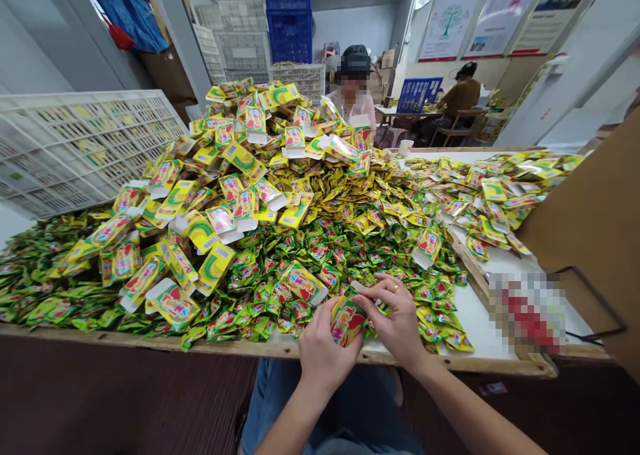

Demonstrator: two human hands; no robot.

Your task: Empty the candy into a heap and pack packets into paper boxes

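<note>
A small printed cardboard box (346,323), green and yellow with red fruit pictures, is wrapped in the fingers of my left hand (320,342) just above the table's front edge. My right hand (395,318) is closed at the box's upper end, thumb and finger pinching by its white flap; whether a packet is between them I cannot make out. Another box (304,283) lies just beyond my hands on a spread of green foil packets (345,245). To the left, a heap of similar boxes (215,268), several with white flaps open, rises over the packets.
A white plastic crate (90,142) leans at the left. Yellow packets (340,185) fill the middle. A wooden strip (465,258) divides off more boxes at the right, beside a large cardboard sheet (590,228). One person (357,98) sits opposite, another (465,95) farther back.
</note>
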